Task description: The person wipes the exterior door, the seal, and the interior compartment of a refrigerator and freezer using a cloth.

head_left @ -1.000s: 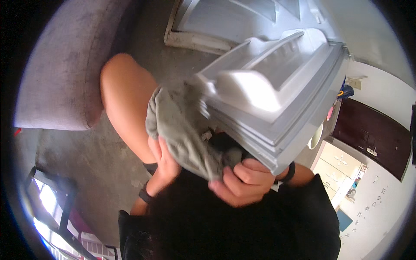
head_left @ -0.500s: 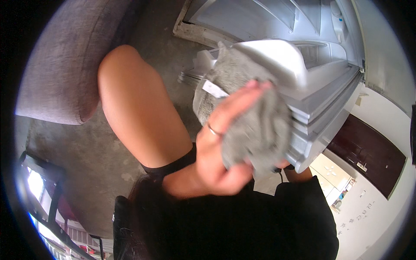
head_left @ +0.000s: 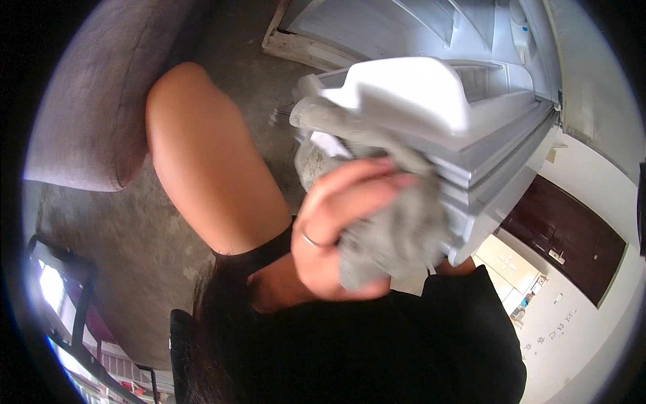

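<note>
My left hand (head_left: 333, 229), with a ring on one finger, is closed around a bunched grey cloth (head_left: 397, 229). The cloth hangs in folds with a white tag (head_left: 328, 144) showing and lies against the lower edge of a white-grey fridge door (head_left: 464, 178). A pale plastic shelf bin (head_left: 410, 91) on that door stands just beyond the cloth. Only part of my right arm (head_left: 459, 267) shows beside the door; its hand is hidden behind the door and cloth.
A grey upholstered seat (head_left: 94, 114) fills the upper left, beside my bare leg (head_left: 208, 161). The open fridge interior (head_left: 377, 30) lies at the top. To the right are a dark brown door (head_left: 565, 236) and a pale cabinet (head_left: 508, 269). A dark metal frame (head_left: 77, 303) stands lower left.
My left hand has shifted slightly left and down with the cloth, which is now folded differently, exposing more of the shelf bin. The fingers of my right hand, faintly seen before, are hidden.
</note>
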A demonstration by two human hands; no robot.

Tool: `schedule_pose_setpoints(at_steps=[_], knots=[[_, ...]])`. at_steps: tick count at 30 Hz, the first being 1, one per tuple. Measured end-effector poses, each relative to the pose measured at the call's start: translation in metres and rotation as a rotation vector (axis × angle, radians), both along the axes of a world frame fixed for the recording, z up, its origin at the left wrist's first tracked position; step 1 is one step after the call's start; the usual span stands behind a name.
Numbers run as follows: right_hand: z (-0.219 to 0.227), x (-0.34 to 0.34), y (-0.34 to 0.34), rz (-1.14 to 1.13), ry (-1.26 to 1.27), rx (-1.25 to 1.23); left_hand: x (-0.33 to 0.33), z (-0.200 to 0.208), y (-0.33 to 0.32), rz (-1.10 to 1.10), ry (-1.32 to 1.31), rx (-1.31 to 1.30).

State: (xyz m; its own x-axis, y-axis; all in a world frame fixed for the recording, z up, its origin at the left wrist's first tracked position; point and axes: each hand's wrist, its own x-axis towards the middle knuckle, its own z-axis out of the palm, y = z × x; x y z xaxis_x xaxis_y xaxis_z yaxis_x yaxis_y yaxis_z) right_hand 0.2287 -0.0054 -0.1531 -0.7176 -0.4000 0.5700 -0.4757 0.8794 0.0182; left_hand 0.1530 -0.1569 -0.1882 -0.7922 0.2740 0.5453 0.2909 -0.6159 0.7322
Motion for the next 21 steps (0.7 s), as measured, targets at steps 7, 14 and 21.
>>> schedule_pose_setpoints(at_steps=[7, 14, 21], knots=[[-0.006, 0.004, -0.001, -0.086, -0.019, -0.006, -0.021, -0.007, 0.002, 0.051, 0.084, -0.167], [-0.008, 0.001, -0.001, -0.058, -0.048, 0.021, -0.016, -0.057, -0.009, 0.071, -0.204, -0.472], [0.044, 0.0, 0.022, 0.087, -0.242, 0.184, -0.008, 0.034, 0.01, 0.002, 0.042, -0.115]])
